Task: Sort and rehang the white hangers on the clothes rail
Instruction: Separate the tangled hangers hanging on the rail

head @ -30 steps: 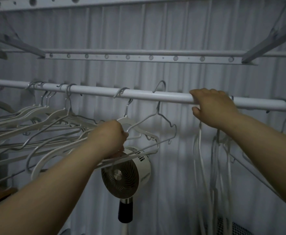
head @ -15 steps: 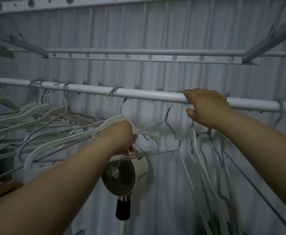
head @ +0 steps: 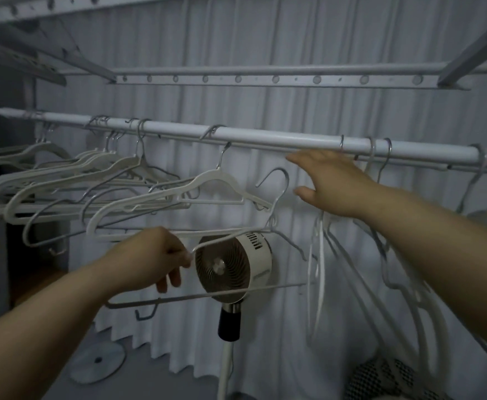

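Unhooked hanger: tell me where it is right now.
Head view, centre: the unhooked hanger is below the clothes rail, pinched by the left hand, its hook between a hung white hanger and the right hand, its frame across the fan.

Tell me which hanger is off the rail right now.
The wire hanger that the left hand grips: its hook hangs free below the rail, while the other hangers' hooks loop over it.
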The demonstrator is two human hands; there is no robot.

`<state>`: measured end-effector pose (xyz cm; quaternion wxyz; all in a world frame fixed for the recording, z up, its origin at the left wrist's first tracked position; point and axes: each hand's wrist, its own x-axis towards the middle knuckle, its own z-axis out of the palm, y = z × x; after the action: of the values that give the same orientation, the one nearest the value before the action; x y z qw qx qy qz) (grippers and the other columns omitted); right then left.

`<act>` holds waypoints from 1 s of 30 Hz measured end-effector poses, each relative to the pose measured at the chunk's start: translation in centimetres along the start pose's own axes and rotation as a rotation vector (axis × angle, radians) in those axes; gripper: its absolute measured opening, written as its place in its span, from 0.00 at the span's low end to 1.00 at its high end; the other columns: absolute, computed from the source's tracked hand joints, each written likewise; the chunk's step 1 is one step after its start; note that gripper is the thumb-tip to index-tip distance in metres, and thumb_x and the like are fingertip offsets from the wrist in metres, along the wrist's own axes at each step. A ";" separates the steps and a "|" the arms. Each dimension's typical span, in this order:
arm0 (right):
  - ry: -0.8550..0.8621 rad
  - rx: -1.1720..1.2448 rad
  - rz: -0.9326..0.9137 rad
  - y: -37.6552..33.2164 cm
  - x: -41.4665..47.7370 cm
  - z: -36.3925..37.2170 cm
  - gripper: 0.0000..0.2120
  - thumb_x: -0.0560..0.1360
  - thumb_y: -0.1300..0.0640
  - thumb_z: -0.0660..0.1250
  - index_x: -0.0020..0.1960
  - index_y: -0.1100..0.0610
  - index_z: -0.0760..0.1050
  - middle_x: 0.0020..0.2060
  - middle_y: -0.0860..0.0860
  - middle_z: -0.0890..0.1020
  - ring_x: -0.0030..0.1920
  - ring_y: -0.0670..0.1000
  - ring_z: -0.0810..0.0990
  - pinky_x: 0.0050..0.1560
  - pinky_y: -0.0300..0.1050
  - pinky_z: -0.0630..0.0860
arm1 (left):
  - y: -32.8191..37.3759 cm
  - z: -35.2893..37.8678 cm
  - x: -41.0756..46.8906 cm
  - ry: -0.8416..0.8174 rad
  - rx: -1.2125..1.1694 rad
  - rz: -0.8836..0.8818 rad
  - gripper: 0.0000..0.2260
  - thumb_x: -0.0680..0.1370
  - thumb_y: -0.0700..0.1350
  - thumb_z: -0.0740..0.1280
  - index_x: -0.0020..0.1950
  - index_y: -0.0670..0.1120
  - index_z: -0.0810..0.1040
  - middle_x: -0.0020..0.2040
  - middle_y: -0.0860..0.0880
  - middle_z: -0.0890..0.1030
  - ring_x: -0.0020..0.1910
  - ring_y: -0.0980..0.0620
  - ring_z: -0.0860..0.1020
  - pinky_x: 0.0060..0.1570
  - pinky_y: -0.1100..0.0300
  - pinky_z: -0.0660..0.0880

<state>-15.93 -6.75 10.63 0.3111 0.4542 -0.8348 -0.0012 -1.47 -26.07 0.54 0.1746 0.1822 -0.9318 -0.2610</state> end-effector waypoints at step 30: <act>-0.329 1.298 0.663 -14.2 -3.8 1.2 0.19 0.80 0.55 0.54 0.30 0.56 0.61 0.28 0.51 0.66 0.13 0.41 0.62 0.14 0.29 0.58 | -9.9 1.3 -7.9 -0.040 -0.283 0.174 0.03 0.76 0.44 0.64 0.47 0.50 0.76 0.40 0.51 0.78 0.37 0.61 0.78 0.35 0.76 0.70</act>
<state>-4.30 -12.55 3.68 -0.1641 0.2651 -0.7967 0.5178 7.31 -30.05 -7.72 0.2019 0.0691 -0.9012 -0.3771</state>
